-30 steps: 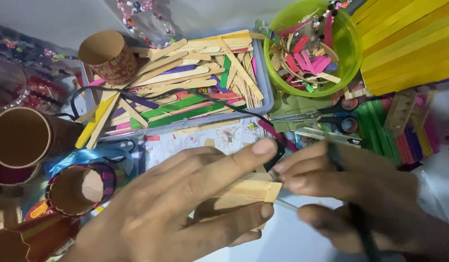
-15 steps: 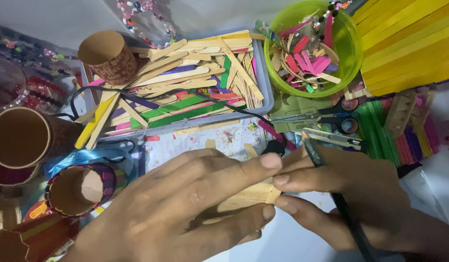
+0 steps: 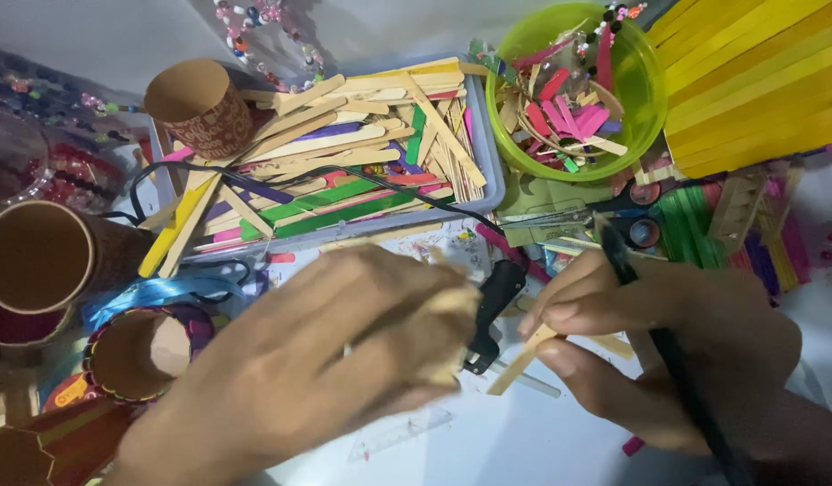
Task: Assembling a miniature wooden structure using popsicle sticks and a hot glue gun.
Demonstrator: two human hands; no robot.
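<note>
My left hand (image 3: 317, 360) is blurred and curled around a pale block of glued wooden sticks (image 3: 452, 315) at its fingertips. My right hand (image 3: 650, 333) pinches a single plain wooden stick (image 3: 519, 367) between thumb and forefinger, a little to the right of the block. A black glue gun (image 3: 492, 310) lies between the two hands, its nozzle pointing down. A black cord (image 3: 677, 369) crosses the back of my right hand.
A grey tray (image 3: 488, 148) full of plain and coloured craft sticks sits behind the hands. A green bowl (image 3: 645, 99) holds short coloured sticks. Yellow sticks (image 3: 749, 81) are stacked at the right. Scissors (image 3: 605, 220) lie near them. Cardboard tubes (image 3: 200, 108) stand at the left.
The hands have drawn apart. My left hand carries the stick block to the left, and my right hand now holds one separate stick. The glue gun shows between them.
</note>
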